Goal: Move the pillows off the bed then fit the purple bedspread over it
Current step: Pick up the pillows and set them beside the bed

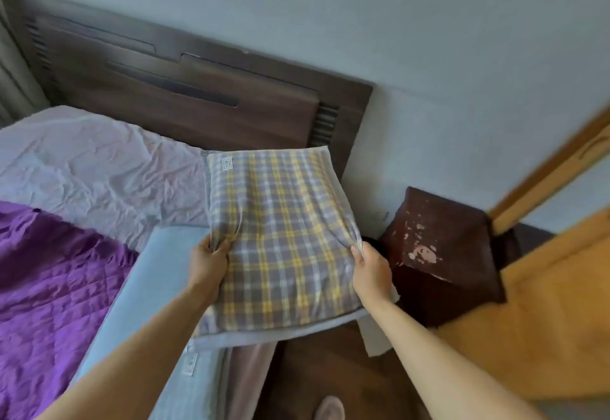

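The plaid pillow (280,238) is held over the bed's corner by the headboard (185,89), left hand (208,263) and right hand (371,271) each pinching its cover. The purple bedspread (56,281) lies crumpled on the mattress (99,162), left of the pillow; a dark nightstand (442,254) stands to the right.

1 plaid pillow (284,238) at 12 o'clock, 1 purple bedspread (49,274) at 9, 2 hands, 1 nightstand (442,254) at 3.

Both hands (287,264) grip plaid pillow (284,238) w/ purple bedspread (49,281) beside.
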{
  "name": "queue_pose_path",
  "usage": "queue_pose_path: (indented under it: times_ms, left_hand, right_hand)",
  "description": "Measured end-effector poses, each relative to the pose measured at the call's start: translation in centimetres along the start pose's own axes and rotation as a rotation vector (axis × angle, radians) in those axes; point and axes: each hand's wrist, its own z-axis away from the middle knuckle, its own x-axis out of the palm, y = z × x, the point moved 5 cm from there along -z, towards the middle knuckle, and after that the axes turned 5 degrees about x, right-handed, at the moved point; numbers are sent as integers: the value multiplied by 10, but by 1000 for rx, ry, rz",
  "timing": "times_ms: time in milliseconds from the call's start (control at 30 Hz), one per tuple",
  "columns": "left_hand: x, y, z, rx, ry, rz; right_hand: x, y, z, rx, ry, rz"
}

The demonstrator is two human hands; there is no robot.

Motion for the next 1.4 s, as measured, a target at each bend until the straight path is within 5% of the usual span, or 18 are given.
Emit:
queue_pose_path:
  times_ms: [367,700,1400]
  left_hand:
    - [239,-7,20,-16,-317,-107]
    - [414,-30,29,-2,-392,-250]
    - [604,-128,-54,-263,-568,-336]
  right_hand:
    - [-136,157,-48,234,224,45]
    - [-215,280,-122,321,264,91]
    - [-182,454,-260,615,260,161]
